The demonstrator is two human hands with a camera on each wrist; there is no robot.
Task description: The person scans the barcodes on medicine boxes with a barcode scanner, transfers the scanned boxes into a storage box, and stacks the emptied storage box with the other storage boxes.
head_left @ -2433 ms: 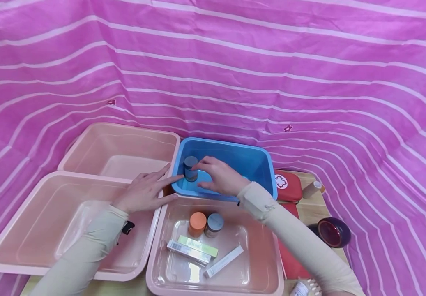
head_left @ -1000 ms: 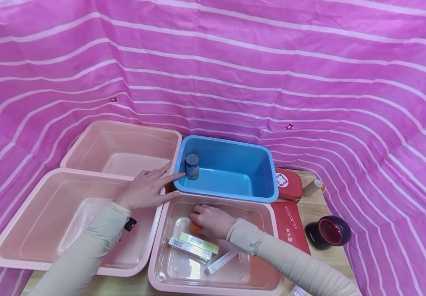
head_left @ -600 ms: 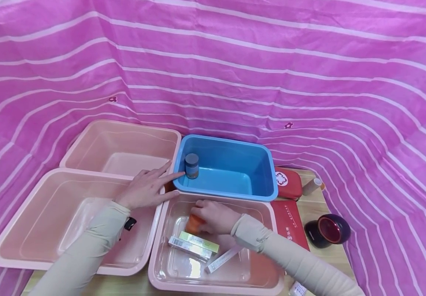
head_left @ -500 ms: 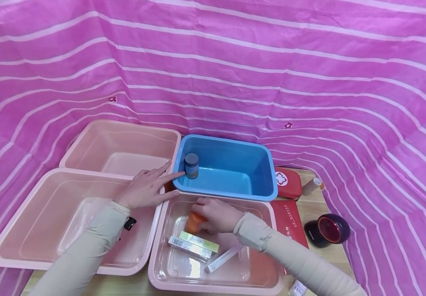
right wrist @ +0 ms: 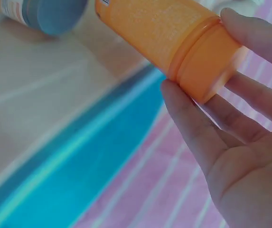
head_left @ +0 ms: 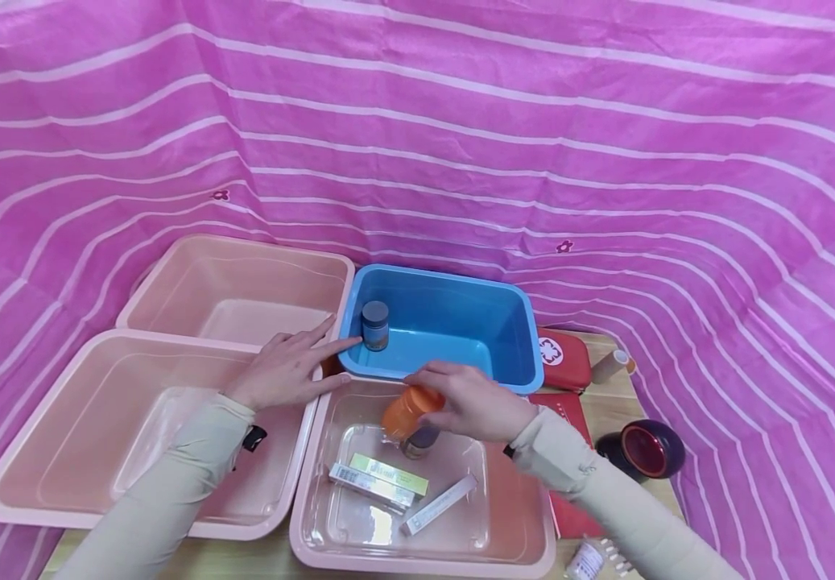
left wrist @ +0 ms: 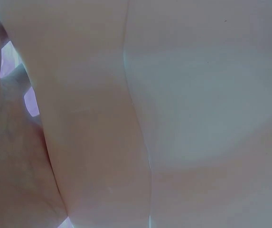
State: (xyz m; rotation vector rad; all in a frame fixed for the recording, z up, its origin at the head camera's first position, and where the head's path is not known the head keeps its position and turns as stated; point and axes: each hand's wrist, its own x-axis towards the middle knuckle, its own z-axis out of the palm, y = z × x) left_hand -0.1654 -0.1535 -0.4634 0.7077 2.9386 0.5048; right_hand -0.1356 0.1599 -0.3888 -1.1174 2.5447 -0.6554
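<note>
My right hand (head_left: 478,403) grips an orange bottle (head_left: 401,415) by its cap, tilted above the near right pink bin (head_left: 511,515). In the right wrist view, fingertips and thumb hold the ridged cap end of that orange bottle (right wrist: 159,35). Beneath it in the bin stands a grey-blue-capped bottle (head_left: 419,442), partly covered. My left hand (head_left: 285,377) lies with spread fingers over the rims where the bins meet, its index fingertip at the blue bin (head_left: 453,372). A dark-capped bottle (head_left: 375,326) stands in the blue bin's left end.
A green-and-white box (head_left: 391,474), a silvery box (head_left: 369,486) and a slim white box (head_left: 439,505) lie in the near right bin. Two more pink bins (head_left: 47,451) stand left. Right are a red pouch (head_left: 564,360), a dark red-topped object (head_left: 645,449) and a small white bottle (head_left: 586,561).
My right hand went from the blue bin down into the near right pink bin, took hold of the orange bottle and lifted it up and rightward. The left hand stayed put.
</note>
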